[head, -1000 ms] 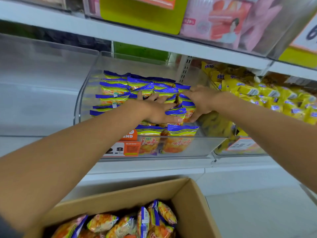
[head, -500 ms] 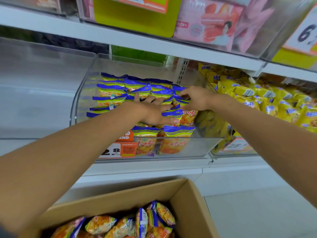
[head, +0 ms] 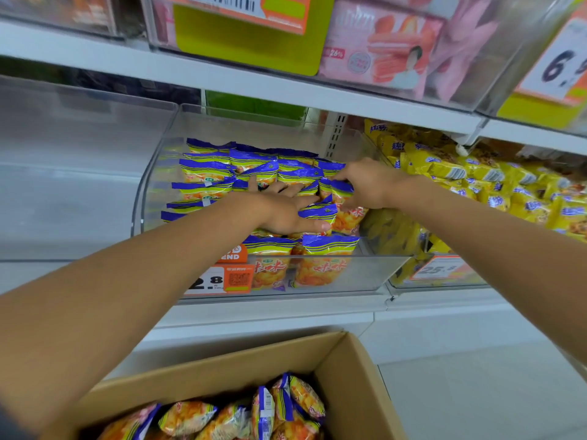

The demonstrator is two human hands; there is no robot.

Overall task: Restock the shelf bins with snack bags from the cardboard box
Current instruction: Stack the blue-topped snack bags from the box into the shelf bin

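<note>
left hand (head: 286,214) flat, fingers spread, on the snack bags (head: 206,171) in the bin (head: 374,271); right hand (head: 370,185) fingers pinch one bag (head: 341,188)

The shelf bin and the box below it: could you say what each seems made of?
Shelf bin: clear glossy plastic, perhaps acrylic; snack bags show through its front wall. Cardboard box: matte brown cardboard, likely corrugated, judging by its thick raw edge.

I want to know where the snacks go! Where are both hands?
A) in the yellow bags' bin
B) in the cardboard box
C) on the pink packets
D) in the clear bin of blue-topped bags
D: the left hand lies flat on the blue-topped bags in the clear bin, and the right hand pinches one there.
</note>
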